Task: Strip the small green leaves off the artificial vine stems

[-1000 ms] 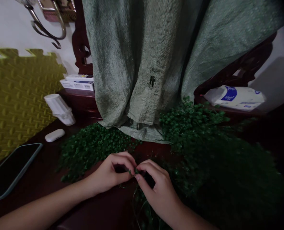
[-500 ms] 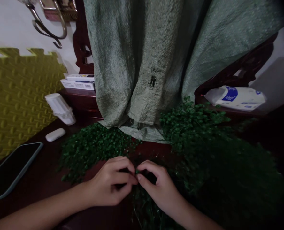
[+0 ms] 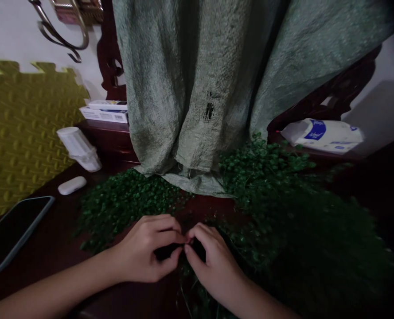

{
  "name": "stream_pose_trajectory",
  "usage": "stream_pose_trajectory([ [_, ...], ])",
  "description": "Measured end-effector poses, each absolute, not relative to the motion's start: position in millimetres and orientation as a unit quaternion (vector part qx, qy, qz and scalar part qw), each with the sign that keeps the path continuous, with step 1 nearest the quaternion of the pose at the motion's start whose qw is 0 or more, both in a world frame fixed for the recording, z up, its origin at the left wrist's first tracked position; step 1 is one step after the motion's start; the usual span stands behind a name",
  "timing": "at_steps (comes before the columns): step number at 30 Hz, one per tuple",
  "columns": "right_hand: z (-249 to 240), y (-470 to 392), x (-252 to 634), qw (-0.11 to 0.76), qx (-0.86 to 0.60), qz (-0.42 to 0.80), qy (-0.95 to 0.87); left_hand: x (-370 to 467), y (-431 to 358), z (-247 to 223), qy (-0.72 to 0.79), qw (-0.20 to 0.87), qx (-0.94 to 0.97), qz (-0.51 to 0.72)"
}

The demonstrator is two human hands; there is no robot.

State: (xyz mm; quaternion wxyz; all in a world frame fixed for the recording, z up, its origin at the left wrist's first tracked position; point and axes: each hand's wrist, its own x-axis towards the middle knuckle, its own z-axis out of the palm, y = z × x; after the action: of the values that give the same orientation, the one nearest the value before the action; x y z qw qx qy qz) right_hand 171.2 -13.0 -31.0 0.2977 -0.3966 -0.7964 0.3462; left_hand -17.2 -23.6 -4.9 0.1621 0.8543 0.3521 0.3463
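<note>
My left hand (image 3: 153,248) and my right hand (image 3: 213,257) meet at the fingertips, low in the middle of the head view. Both are closed in a pinch, thumb against fingers. Whatever lies between the tips is too small and dark to make out. Beyond my left hand a heap of small green sprigs (image 3: 126,199) spreads over the dark red table (image 3: 117,297). A larger, bushier pile of leafy green stems (image 3: 266,177) lies to the right of my right hand. Some thin stems (image 3: 197,292) trail beneath my right wrist.
A grey-green woven sack (image 3: 210,79) hangs down behind the heaps. On the left are a phone (image 3: 13,235), a small white case (image 3: 72,185), a white ribbed container (image 3: 79,148) and a flat box (image 3: 103,114). A tissue pack (image 3: 333,135) rests at right.
A small green bit showed between my fingertips before; it cannot be made out now. The left fingers have shifted at the meeting point. The whole view has moved slightly.
</note>
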Motion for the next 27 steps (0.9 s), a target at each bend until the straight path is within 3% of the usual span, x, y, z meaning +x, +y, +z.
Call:
stream_pose_trajectory([
  [13, -23.0, -13.3, 172.9, 0.303, -0.417, 0.314, -0.798, -15.7, -18.0, -9.9, 0.353, 0.240, 0.823, 0.376],
  [27, -22.2, -11.4, 172.4, 0.320, -0.380, 0.287, -0.819, -12.1, -22.5, -5.5, 0.347, 0.222, 0.830, 0.375],
])
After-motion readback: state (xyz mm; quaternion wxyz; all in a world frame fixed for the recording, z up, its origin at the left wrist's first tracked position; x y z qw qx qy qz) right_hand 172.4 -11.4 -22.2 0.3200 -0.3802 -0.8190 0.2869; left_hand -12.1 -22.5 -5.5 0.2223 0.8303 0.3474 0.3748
